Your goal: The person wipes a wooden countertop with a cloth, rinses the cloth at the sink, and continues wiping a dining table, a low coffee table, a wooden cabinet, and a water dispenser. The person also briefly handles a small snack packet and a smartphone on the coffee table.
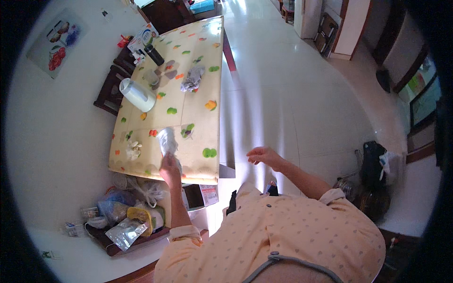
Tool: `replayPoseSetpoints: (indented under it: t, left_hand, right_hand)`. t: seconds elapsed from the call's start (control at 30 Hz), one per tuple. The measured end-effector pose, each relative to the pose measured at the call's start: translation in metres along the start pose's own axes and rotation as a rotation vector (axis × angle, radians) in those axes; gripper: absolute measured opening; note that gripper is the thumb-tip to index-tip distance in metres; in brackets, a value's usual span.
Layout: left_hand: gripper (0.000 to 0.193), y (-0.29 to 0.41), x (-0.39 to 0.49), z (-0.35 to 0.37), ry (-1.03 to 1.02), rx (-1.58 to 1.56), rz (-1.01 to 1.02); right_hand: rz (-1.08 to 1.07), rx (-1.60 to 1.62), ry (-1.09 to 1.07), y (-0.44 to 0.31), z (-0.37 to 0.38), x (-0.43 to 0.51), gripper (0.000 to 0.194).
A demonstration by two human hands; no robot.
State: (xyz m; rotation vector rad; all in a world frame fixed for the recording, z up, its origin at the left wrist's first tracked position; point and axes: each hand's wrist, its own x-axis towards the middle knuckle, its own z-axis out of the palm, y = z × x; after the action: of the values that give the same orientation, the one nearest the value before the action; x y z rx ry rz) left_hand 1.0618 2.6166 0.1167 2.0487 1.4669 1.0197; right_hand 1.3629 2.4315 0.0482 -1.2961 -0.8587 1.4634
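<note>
My left hand [170,172] is closed around a white, soft-looking item [167,141], perhaps a cloth or a soft packet, above the near end of the table [194,145]. A pale cover with a fruit print lies over this table. Left of that hand, a small crumpled white heap [133,150] rests on the cover. My right hand [266,157] hangs over the floor beyond the table's right edge, fingers loosely bent, nothing seen in it. Farther up the table stand a white electric kettle [138,95] and a crumpled grey cloth [193,78].
A dark bottle [154,55], a clear cup [151,77] and a printed carton [143,37] stand at the table's far left. Dark wooden chairs [110,86] line the wall side. Plastic bags [116,207] and a silvery packet [126,233] crowd the lower left. Dark bags [372,162] lie at the right wall.
</note>
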Motion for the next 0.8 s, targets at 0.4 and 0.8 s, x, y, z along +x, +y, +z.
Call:
replayPoseSetpoints:
  t: [0.4,0.8]
  left_hand:
    - [0.043,-0.022,0.126,0.169,-0.249,0.203,0.183]
    - [0.068,-0.096,0.357,0.347,-0.385,0.494,0.076]
  right_hand:
    - [0.081,-0.003,0.005,-0.024,-0.126,0.115,0.027]
    - [0.086,0.025,0.119,-0.113,-0.226,0.279,0.022]
